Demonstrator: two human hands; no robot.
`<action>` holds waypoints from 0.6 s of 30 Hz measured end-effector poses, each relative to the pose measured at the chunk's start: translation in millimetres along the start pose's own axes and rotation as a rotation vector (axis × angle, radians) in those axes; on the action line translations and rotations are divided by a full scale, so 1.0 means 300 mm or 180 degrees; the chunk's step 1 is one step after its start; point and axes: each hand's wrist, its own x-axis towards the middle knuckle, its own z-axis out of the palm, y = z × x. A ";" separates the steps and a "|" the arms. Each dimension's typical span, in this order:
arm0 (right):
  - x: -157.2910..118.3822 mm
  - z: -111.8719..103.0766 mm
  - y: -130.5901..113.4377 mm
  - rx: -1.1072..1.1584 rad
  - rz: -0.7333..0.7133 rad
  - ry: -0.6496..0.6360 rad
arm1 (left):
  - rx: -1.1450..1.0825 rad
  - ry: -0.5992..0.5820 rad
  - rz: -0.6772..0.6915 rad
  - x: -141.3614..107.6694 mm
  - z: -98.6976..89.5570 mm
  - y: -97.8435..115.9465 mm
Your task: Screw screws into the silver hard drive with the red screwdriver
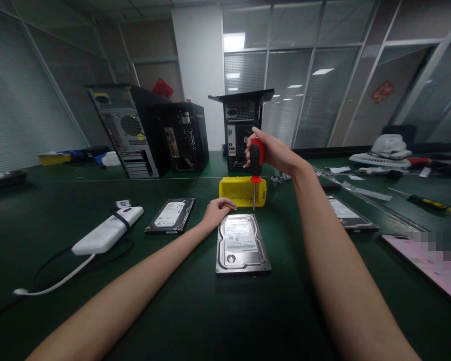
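On the left, a black and silver hard drive with a white label lay flat on the dark green table. Next came the left hand. Its fingers were bent, and they were right by the far left corner of a flat, silver metal hard drive with a white paper label. I can't tell if those fingers pinched the silver drive or just rested by it.

The silver drive lay in the middle, right in front of the person. Its long way ran from near the person to far away, and a short end faced the person. Both hands were up at its far end, not at its near end. The left hand was closer to it. Just past that far end was a yellow plastic bin.

A screwdriver with a red and black handle stood almost straight up, with its thin metal tip down by the far right corner of the silver drive. I can't tell if the tip touched it. The right hand was wrapped around the handle, high above the drive and a bit to the right. The two hands were apart, with the drive's far end between and below them.
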 end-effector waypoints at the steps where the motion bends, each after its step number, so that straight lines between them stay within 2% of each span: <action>1: 0.002 0.001 -0.001 0.0054 0.0013 -0.0022 | -0.0004 -0.0002 0.0001 0.000 0.000 0.001; 5: 0.001 0.000 -0.004 0.0104 0.0043 -0.0002 | -0.0007 0.0005 -0.0002 0.002 0.001 0.000; 12: -0.005 -0.008 -0.001 -0.0246 -0.0085 0.0098 | -0.0017 0.0027 -0.0006 0.004 0.000 -0.006; 18: 0.003 -0.004 0.001 -0.0357 -0.0318 0.0234 | -0.0046 0.0107 0.0000 0.008 0.005 -0.008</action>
